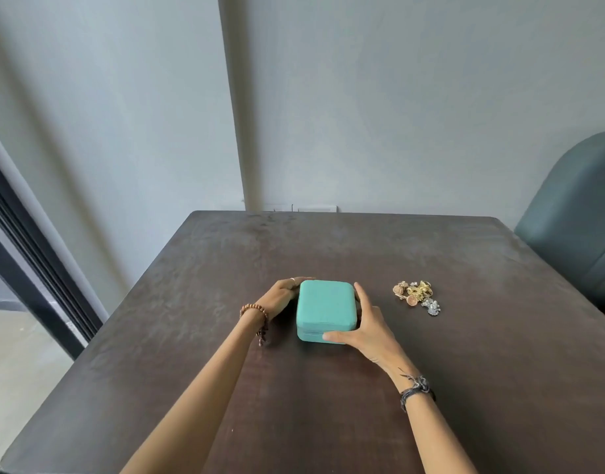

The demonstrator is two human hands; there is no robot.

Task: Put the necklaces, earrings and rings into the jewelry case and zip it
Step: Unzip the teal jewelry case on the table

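Now | both hands (369, 328) grasping shut jewelry case (325, 309) | jewelry pile (416, 295) right of case | next, likely: unzip

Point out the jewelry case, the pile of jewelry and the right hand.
jewelry case (326, 304), head view, middle of the closed teal lid.
pile of jewelry (416, 295), head view, centre of the gold pieces.
right hand (372, 328), head view, back of the hand.

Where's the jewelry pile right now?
In the head view, the jewelry pile lies on the table, to the right of the closed case, apart from the right hand.
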